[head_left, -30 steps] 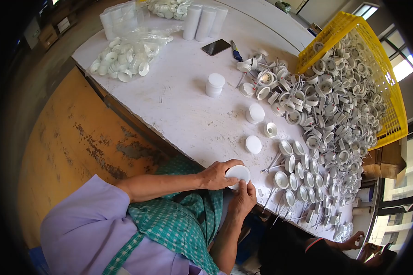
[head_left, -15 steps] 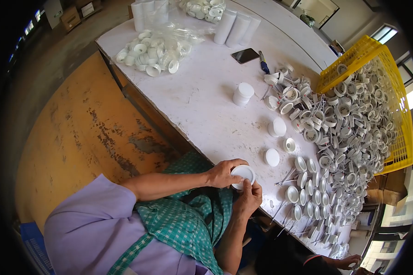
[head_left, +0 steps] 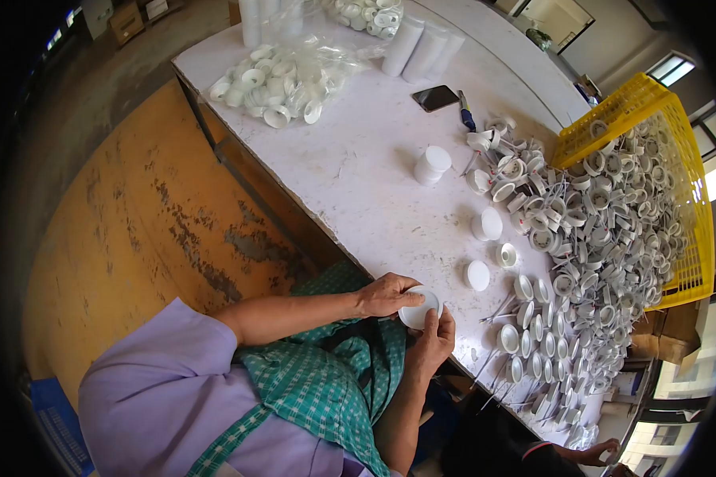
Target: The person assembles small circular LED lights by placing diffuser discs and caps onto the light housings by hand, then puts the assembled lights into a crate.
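A shallow, round white plastic piece with a raised rim (head_left: pixel 418 315) is held between both hands over the table's near edge. My left hand (head_left: pixel 387 296) grips it from the upper left, thumb lying on its face. My right hand (head_left: pixel 433 340) pinches the lower right rim, thumb on top and fingers curled behind. Just beyond the hands are a white disc-topped piece (head_left: pixel 476 276), a second such piece (head_left: pixel 487 224) and a small open white cup (head_left: pixel 506 254). A short stack of white discs (head_left: pixel 433 164) stands farther back.
Many white cups with wires (head_left: pixel 605 222) spill from a tipped yellow basket (head_left: pixel 696 199). Cups stand in rows (head_left: pixel 536 327) at the right. A phone (head_left: pixel 435 98), a blue-handled tool (head_left: pixel 466 113) and a bag of white cups (head_left: pixel 274 83) lie farther back. Another person's hand (head_left: pixel 599 453) shows lower right.
The view has shifted slightly. My left thumb now lies farther onto the face of the white piece, and the piece is turned a little; both hands keep hold of it.
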The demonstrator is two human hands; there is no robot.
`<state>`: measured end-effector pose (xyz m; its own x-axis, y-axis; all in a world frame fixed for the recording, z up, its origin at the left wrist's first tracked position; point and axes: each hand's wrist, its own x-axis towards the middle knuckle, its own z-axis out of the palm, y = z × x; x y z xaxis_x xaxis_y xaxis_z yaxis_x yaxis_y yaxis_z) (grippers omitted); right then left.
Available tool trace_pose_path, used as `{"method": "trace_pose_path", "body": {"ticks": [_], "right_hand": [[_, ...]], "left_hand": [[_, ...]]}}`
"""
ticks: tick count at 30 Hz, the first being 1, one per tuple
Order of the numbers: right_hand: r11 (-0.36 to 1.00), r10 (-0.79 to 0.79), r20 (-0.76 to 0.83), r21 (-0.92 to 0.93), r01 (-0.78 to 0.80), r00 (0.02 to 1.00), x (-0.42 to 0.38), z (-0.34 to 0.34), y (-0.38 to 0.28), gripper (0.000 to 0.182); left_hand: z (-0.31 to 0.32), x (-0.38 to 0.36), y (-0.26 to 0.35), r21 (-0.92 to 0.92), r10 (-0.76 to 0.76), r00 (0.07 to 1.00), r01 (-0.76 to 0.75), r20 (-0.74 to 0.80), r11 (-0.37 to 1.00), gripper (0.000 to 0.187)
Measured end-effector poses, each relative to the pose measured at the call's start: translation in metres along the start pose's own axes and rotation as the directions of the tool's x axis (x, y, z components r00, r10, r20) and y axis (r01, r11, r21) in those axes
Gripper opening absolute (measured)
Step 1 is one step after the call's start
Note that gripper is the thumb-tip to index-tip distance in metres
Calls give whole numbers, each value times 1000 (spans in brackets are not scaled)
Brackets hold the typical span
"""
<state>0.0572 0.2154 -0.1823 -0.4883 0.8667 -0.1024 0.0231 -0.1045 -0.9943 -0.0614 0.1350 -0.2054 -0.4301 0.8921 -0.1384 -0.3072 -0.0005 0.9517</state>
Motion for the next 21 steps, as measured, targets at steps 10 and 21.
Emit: {"method": "trace_pose_path", "body": {"ticks": [10,21], "right_hand": [[997,28,109,-75,-20,994,-4,5,15,18],[971,25,748,-176,163,663,-51,51,22,36]], "left_hand": [[-10,-24,-7,148,89,995,-82,-44,986,43],[-30,-154,-17,149,233,871,-186,-433,971,46]]}}
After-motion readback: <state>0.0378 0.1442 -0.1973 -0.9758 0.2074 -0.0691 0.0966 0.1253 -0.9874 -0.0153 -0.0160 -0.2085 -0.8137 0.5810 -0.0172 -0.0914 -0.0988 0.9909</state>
